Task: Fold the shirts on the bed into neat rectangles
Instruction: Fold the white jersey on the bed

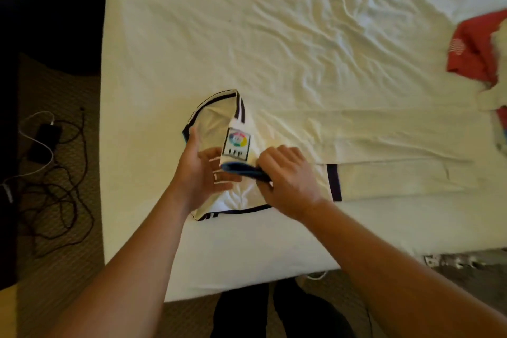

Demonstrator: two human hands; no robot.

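Note:
A white shirt (378, 143) with dark trim lies stretched across the bed from the middle toward the right. Its sleeve (216, 115), with dark stripes and a coloured badge, is lifted up at the left end. My left hand (203, 173) holds the sleeve from the left, fingers curled around the fabric. My right hand (288, 178) pinches the sleeve's blue-edged cuff (241, 169). A red shirt (472, 46) lies crumpled at the right edge of the bed.
The bed (247, 22) has a wrinkled white sheet. On the carpet to the left lie a dark phone (45, 143) and tangled cables (55, 200). My legs (274, 310) stand at the bed's near edge. More clothes (502, 143) sit at the far right.

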